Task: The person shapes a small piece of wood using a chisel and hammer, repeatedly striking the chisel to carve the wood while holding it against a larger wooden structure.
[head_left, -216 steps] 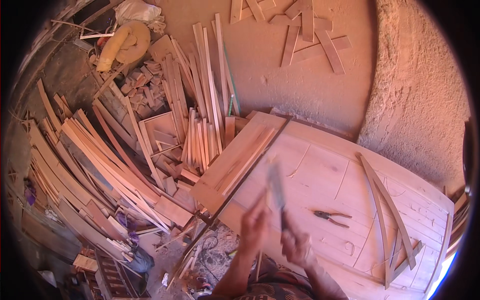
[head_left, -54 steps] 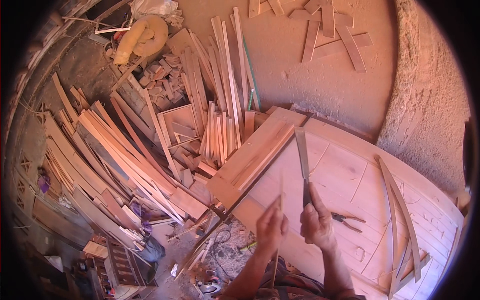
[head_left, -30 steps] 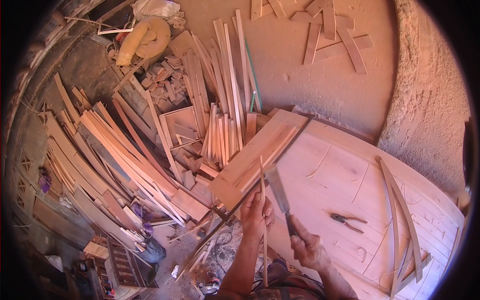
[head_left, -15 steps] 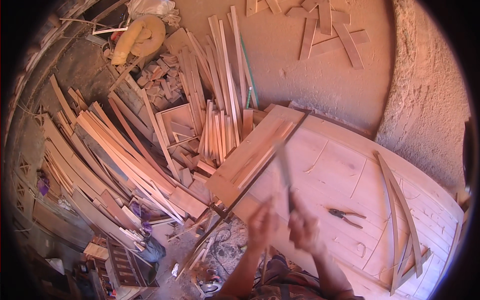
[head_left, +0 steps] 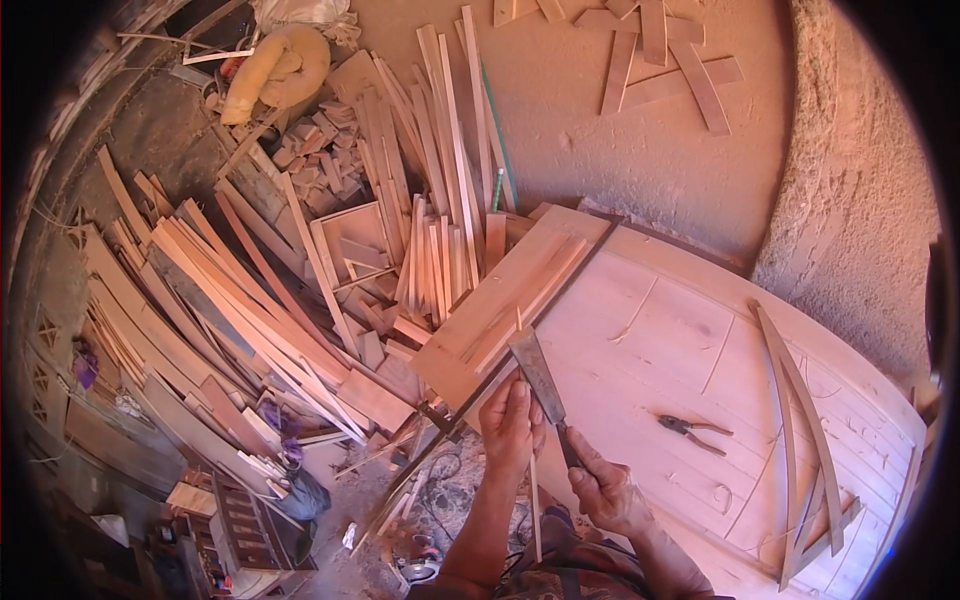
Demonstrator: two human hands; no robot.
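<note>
My left hand [head_left: 510, 425] is closed around a thin wooden strip [head_left: 535, 510], which runs from above my fingers down toward my body. In my right hand [head_left: 608, 492] is the dark handle of a broad-bladed knife [head_left: 538, 375]. Its flat, greyish blade slants up and left, lying against or just in front of the strip's upper end. Both hands are over the near left part of a large wooden panel [head_left: 640, 350]. To the right of the blade, a pair of pliers [head_left: 695, 433] lies with its handles spread on the panel.
A dark clamp bar [head_left: 570, 290] crosses the panel near a wide board [head_left: 480, 320]. Curved wooden strips [head_left: 800, 420] rest at the right. Long lumber pieces [head_left: 240, 300] and offcuts [head_left: 325, 150] fill the left. Behind the panel stands a wall [head_left: 640, 170].
The knife, raised and blurred before, has come down and left to the strip's upper end. My left hand has shifted slightly left and up, and the strip now shows clearly.
</note>
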